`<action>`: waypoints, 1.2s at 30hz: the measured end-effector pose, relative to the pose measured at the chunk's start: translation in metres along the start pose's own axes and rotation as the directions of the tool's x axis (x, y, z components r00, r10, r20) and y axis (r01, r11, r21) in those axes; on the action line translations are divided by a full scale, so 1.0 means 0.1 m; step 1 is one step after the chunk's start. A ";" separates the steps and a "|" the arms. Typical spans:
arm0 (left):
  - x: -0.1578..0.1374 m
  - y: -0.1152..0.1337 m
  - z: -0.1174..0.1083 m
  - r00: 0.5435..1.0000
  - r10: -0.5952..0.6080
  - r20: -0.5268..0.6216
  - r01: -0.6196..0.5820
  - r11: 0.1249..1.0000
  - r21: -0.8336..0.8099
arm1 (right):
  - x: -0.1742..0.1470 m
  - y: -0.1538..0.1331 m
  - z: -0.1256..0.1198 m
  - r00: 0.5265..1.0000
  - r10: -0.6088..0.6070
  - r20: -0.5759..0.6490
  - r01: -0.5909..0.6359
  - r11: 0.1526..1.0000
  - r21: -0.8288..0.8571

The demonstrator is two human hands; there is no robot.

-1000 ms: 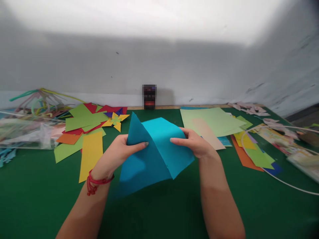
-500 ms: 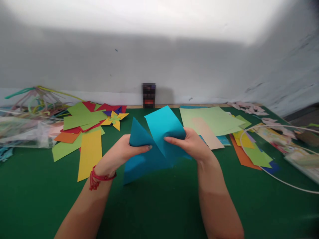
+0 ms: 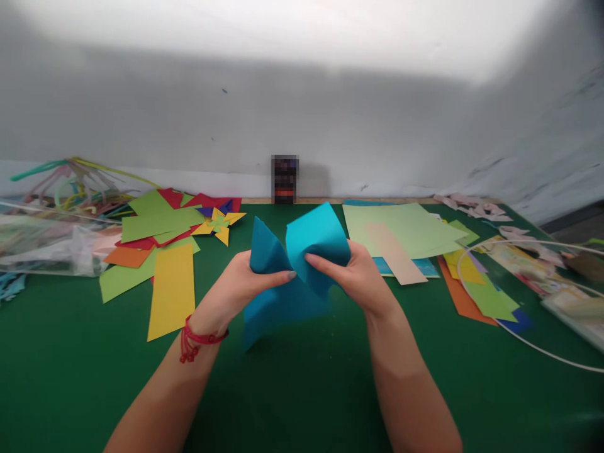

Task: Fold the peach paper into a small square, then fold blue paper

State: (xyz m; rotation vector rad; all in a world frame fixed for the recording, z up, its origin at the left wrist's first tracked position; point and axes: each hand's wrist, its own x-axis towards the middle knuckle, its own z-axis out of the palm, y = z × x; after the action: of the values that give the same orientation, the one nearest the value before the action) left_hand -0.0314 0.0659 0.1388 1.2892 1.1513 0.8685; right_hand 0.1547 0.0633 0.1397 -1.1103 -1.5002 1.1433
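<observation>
A blue sheet of paper [image 3: 318, 236] is held up over the table between both hands, with a split between its left and right upper parts. My left hand [image 3: 248, 280] pinches the left part, thumb lying across the front. On the right part, which curls toward me, my right hand [image 3: 356, 270] presses its thumb. The two thumb tips are close together near the split. Below the hands hangs the lower part of the sheet, slightly blurred. The fingers behind the paper are hidden.
Left of the hands lie a yellow strip [image 3: 172, 289], green sheets [image 3: 160, 223] and a folded yellow star [image 3: 219, 223]. Pale green paper [image 3: 401, 226] and a beige strip [image 3: 401, 264] lie right. A dark pixelated object [image 3: 285, 179] stands by the wall; a white cord [image 3: 542, 352] loops at right.
My hands have come closer together. The right part of the blue paper now curls more, and the split looks narrower. The view has shifted slightly.
</observation>
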 end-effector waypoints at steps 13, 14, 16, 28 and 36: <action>-0.04 0.03 -0.12 0.996 -0.023 0.090 0.019 0.999 0.043 | -0.05 0.09 -0.10 0.969 0.246 0.040 -0.249 0.962 0.115; -0.02 -0.02 -0.15 0.992 -0.029 0.126 0.019 0.997 0.080 | -0.07 0.16 -0.13 0.953 0.296 0.070 -0.302 0.948 0.099; 0.05 -0.20 -0.19 0.992 -0.017 0.127 -0.016 0.968 0.251 | -0.14 0.36 -0.17 0.918 0.383 0.104 -0.389 0.921 0.039; -0.16 -1.22 0.52 0.947 0.259 0.193 -0.289 0.416 0.862 | -0.34 1.36 -0.12 0.944 0.238 -0.230 -0.299 0.910 -0.286; -0.15 -1.39 0.64 0.921 0.255 0.296 -0.340 0.151 0.928 | -0.33 1.43 -0.27 0.952 0.186 -0.243 -0.294 0.777 -0.557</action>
State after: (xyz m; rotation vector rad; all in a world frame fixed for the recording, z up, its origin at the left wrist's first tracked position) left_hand 0.0101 0.0179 -0.0007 2.6984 1.4578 0.2097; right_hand 0.2048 0.0586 -0.0008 -1.8264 -1.6508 0.7136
